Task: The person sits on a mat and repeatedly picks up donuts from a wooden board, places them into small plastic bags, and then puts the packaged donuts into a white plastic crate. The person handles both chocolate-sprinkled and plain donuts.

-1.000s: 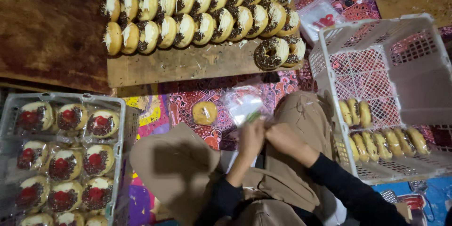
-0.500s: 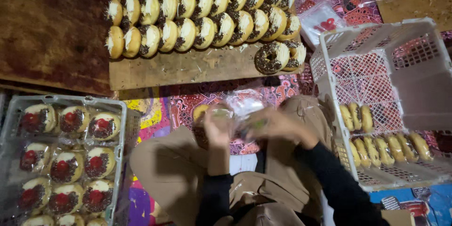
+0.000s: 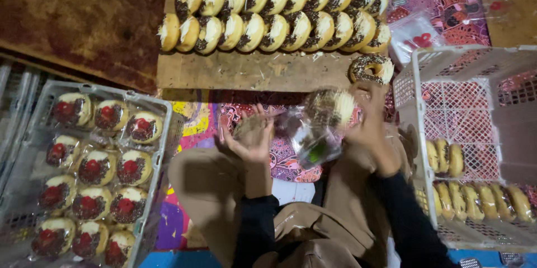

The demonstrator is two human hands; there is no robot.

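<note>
My right hand [image 3: 372, 120] grips a clear plastic bag [image 3: 313, 145] with a chocolate-and-white topped doughnut [image 3: 331, 107] at its mouth, blurred by motion, above my lap. To the left of the bag, my left hand [image 3: 253, 134] hovers over the patterned mat [image 3: 196, 120] with its fingers spread. Its palm is blurred and brownish, with nothing clearly held. Both sleeves are black. A single chocolate-sprinkled doughnut [image 3: 370, 68] lies on the wooden board [image 3: 246, 72] just above my right hand.
Two rows of topped doughnuts [image 3: 274, 13] stand on the board. A grey tray [image 3: 162, 106] at left holds several bagged doughnuts with red centres. A white plastic crate [image 3: 417, 78] at right holds several packed doughnuts. A pile of clear bags [image 3: 414, 36] lies behind it.
Both hands have lifted from my lap and moved apart. The bag with the doughnut has travelled right with my right hand, and my left hand has opened out over the mat.
</note>
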